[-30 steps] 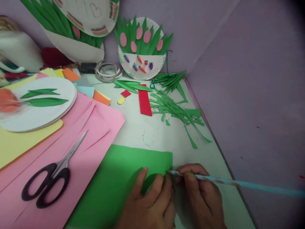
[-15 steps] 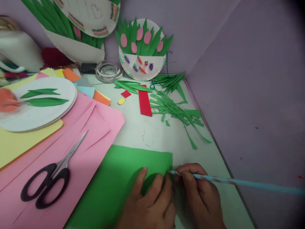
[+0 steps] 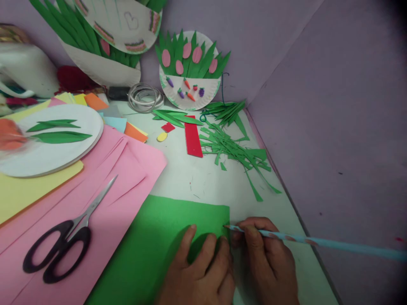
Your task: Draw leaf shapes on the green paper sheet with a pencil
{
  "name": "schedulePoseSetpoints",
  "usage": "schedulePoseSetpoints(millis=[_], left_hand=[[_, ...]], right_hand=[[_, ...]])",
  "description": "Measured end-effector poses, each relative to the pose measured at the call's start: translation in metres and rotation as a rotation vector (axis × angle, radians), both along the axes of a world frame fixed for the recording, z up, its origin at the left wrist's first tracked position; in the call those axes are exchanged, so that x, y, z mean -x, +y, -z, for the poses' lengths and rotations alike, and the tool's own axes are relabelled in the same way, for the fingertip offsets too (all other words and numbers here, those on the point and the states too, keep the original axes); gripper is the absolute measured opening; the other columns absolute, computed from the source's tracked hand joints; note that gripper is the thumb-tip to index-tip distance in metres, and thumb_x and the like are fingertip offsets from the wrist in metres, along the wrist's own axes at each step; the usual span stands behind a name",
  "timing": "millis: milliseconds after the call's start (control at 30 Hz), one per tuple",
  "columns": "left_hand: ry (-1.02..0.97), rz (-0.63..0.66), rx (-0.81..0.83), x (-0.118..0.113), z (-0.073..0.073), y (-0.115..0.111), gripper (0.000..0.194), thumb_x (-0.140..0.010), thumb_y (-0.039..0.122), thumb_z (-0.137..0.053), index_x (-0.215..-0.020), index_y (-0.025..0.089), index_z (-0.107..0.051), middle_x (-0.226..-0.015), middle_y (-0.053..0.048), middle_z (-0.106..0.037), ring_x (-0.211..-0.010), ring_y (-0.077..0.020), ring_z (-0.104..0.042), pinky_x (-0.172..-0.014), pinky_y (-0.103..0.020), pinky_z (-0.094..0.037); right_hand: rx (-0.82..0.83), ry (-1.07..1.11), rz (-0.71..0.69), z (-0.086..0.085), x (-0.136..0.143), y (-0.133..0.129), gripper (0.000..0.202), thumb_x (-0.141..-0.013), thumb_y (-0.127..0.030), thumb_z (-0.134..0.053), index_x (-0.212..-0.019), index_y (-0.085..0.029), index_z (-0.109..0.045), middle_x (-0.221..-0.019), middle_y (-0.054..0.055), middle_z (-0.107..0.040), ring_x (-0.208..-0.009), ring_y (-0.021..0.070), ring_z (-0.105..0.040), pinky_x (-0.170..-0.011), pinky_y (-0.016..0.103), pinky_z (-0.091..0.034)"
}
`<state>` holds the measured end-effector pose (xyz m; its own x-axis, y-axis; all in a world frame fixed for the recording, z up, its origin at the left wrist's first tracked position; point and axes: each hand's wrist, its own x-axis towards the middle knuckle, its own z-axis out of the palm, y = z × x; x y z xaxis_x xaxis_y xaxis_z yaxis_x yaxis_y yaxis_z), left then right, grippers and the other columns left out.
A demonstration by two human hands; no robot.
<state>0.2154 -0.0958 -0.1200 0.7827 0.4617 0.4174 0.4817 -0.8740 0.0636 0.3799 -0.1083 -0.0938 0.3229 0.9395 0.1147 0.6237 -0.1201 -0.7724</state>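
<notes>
Here: one bright-green, straight-edged paper sheet (image 3: 136,245), flat on one white table (image 3: 171,178), under one left hand (image 3: 203,267), fingers spread; one right hand (image 3: 269,258), thumb and fingers pinching one light-blue pencil (image 3: 333,246), tip near the sheet's right edge; one pair of black-handled metal scissors (image 3: 93,207) on pink paper (image 3: 127,195).

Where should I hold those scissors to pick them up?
Take the scissors by the black handles, probably best from the near side, at lower left. They lie flat on the pink paper, handles nearer you and pointed blades facing away, so your fingers should stay clear of the points.
</notes>
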Motion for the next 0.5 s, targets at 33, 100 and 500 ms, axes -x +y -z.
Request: schedulePoseSetpoints(millis=[33,100,500], left_hand=[[-0.006,-0.003,0.004,0.0,0.0,0.0,0.025,-0.088,0.037,-0.054,-0.106,0.024,-0.067,-0.121,-0.005,-0.062,-0.112,-0.0236,-0.048,-0.112,-0.051,-0.016],[-0.012,-0.006,0.016,0.0,0.0,0.0,0.024,-0.089,0.036,-0.054,-0.105,0.023,-0.067,-0.121,-0.004,-0.062,-0.112,-0.0236,-0.048,-0.112,-0.05,-0.016],[-0.011,-0.014,0.032,-0.001,-0.001,-0.001,0.022,-0.087,0.036,-0.056,-0.101,0.024,-0.067,-0.118,-0.004,-0.062,-0.11,-0.0236,-0.047,-0.111,-0.049,-0.016]], right_hand=[[-0.001,0.006,0.008,0.0,0.0,0.0,0.032,-0.094,-0.037,-0.041,-0.072,-0.021,-0.06,-0.057,-0.001,-0.065,-0.049,0.0131,-0.063,-0.046,0.019,-0.048],[-0.005,0.039,0.025,0.001,0.0,0.001,0.032,-0.093,-0.037,-0.042,-0.072,-0.021,-0.06,-0.058,0.0,-0.065,-0.051,0.0132,-0.063,-0.047,0.019,-0.048],[-0.024,0.334,0.21,0.0,0.016,-0.005,0.028,-0.09,-0.043,-0.05,-0.076,-0.021,-0.059,-0.058,-0.001,-0.06,-0.051,0.012,-0.056,-0.049,0.021,-0.045]])
